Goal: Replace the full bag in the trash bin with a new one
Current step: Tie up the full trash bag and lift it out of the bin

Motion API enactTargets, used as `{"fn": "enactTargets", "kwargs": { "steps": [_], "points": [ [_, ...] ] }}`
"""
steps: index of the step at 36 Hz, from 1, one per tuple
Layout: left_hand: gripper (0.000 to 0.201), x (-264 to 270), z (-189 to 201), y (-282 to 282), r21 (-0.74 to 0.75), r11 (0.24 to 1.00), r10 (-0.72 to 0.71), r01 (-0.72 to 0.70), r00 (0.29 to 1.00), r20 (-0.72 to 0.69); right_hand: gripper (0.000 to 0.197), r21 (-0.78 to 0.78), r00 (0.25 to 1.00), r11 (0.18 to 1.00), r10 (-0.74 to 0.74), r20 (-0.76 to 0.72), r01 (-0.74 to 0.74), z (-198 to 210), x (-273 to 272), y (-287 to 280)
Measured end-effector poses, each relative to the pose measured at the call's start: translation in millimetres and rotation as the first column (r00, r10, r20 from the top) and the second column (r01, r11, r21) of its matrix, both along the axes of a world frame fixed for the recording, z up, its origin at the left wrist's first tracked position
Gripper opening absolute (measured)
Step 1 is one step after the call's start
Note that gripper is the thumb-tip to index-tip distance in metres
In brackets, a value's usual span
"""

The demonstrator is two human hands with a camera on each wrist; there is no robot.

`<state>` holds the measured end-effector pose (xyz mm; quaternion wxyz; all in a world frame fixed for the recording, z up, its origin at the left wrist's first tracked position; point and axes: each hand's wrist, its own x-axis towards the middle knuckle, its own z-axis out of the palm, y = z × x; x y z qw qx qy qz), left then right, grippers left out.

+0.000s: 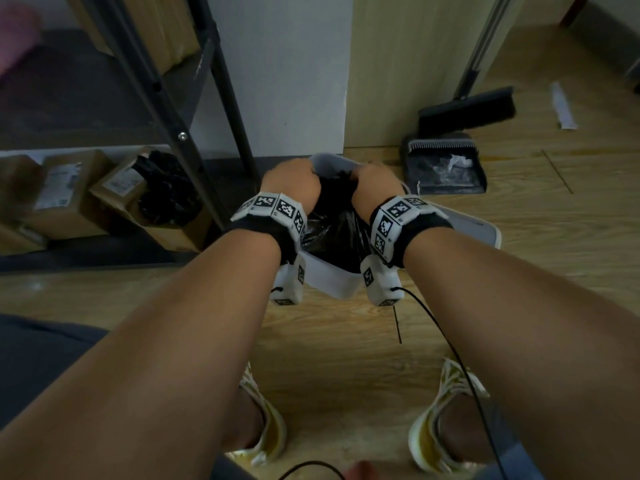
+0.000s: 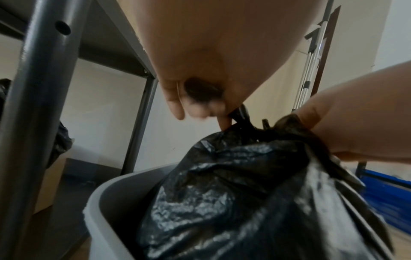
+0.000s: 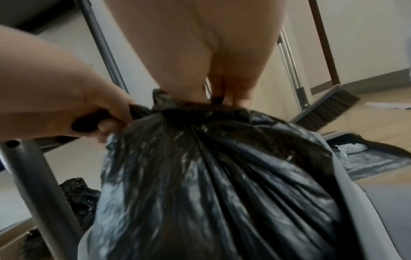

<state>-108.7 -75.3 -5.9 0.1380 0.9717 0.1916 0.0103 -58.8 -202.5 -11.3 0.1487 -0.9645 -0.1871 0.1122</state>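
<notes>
A white trash bin [image 1: 330, 282] stands on the wooden floor with a full black bag [image 1: 332, 230] inside it. The bag's top is gathered into a twisted neck [image 3: 177, 109] above the bin. My left hand [image 1: 291, 183] grips one end of the neck, fingers curled round the plastic [image 2: 238, 114]. My right hand [image 1: 375, 185] grips the other end, close beside the left. In the left wrist view the bag [image 2: 244, 193] bulges above the grey bin rim [image 2: 100, 193]. The bin's white lid [image 1: 478, 226] lies open to the right.
A dark metal shelf rack [image 1: 214, 109] stands just left of the bin, with cardboard boxes [image 1: 69, 192] and loose black bags [image 1: 166, 192] beneath it. A broom [image 1: 467, 105] and dustpan [image 1: 443, 168] sit at the right against the wall. My shoes [image 1: 446, 417] are near the bottom.
</notes>
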Motion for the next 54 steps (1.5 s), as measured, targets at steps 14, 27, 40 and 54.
{"fn": "enactTargets", "kwargs": {
  "steps": [14, 27, 40, 54],
  "points": [
    [0.036, 0, -7, -3, -0.066, 0.997, -0.043, 0.047, 0.997, 0.058, 0.03, 0.049, 0.97, 0.978, -0.21, 0.124, 0.205, -2, 11, -14],
    [0.03, -6, -30, 11, 0.012, 0.975, 0.22, -0.22, 0.965, -0.141, 0.023, -0.072, 0.97, 0.971, -0.219, 0.108, 0.228, -15, 18, -31],
    [0.033, 4, -50, 19, 0.114, 0.941, 0.335, -0.318, 0.923, -0.19, 0.037, -0.122, 0.935, 0.928, -0.354, -0.005, 0.351, -39, 26, -46],
    [0.036, 7, -49, 30, -0.1, 0.973, 0.21, -0.21, 0.978, -0.008, 0.045, -0.17, 0.931, 0.915, -0.356, 0.083, 0.366, -39, 23, -40]
  ]
}}
